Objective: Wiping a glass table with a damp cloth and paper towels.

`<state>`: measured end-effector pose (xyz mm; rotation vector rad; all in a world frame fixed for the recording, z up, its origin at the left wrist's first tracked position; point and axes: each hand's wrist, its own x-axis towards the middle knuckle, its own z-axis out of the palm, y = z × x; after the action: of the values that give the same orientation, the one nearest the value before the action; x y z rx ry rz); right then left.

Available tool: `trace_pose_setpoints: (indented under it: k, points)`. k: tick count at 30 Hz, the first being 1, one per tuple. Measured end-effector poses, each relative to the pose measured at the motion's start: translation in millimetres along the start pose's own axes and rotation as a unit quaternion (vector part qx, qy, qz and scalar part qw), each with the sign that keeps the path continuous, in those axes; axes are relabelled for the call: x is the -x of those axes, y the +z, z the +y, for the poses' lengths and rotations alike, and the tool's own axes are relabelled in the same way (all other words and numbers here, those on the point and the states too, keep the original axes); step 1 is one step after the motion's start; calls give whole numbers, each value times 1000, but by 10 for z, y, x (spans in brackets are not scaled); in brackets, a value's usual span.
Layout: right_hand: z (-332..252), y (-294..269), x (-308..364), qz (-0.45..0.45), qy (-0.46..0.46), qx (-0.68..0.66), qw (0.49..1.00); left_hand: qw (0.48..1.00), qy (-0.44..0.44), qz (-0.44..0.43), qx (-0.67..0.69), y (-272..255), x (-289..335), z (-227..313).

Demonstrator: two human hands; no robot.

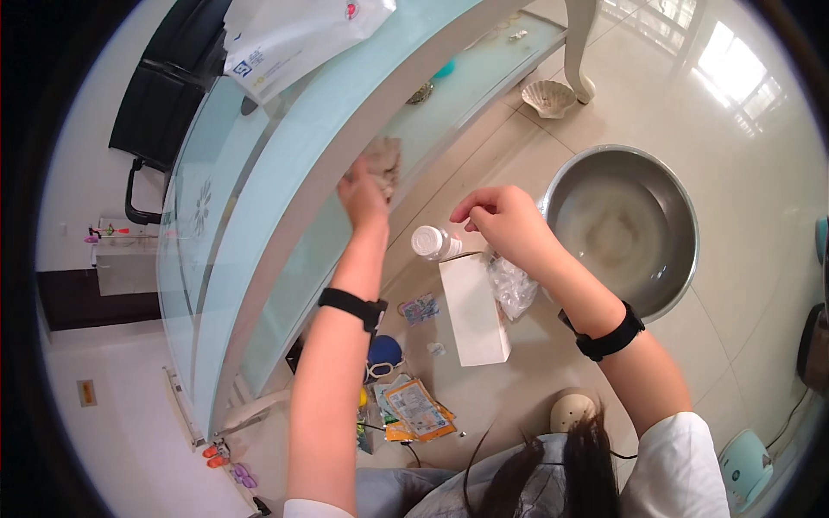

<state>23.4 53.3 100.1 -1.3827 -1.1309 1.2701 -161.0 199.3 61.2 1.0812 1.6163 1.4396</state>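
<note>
Furthest to my left a black chair stands beside the pale blue glass table, and a white plastic bag lies on top of it. Low on that side, near the table's foot, are some small orange things and a purple one. My left arm, a black strap round its wrist, reaches in under the tabletop edge. There my left hand is closed on a bunched beige cloth, blurred at the fingers, over the table's lower glass shelf; I cannot tell how firmly it presses. A teal thing sits further along that shelf. Below my hand, on the tiled floor, lie a dark blue item, a pile of orange and white packets and a small patterned packet. Next comes a white-capped bottle, upright, just beside a long white box. My right hand hangs above the box's upper end and a crumpled clear bag, its fingers loosely bent, free of any load, the index pointing left. Past it a shell-shaped dish rests near a curved table leg. Then there is a wide metal basin with cloudy water, and last, a teal appliance at lower right.
</note>
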Motion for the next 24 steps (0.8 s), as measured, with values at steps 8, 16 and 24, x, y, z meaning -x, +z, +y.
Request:
trace_pose_setpoints:
  k: [8,16,24]
  points:
    - [77,-289,22,14,-3,10,1000,960,162,-105,-203,1249,448,375]
    - [82,-530,135,-14,55,2,998,958,-26,-271,-95,1447,360,547]
    - [276,-617,80,64,36,-127,989,787,-362,-401,299,415,789,503]
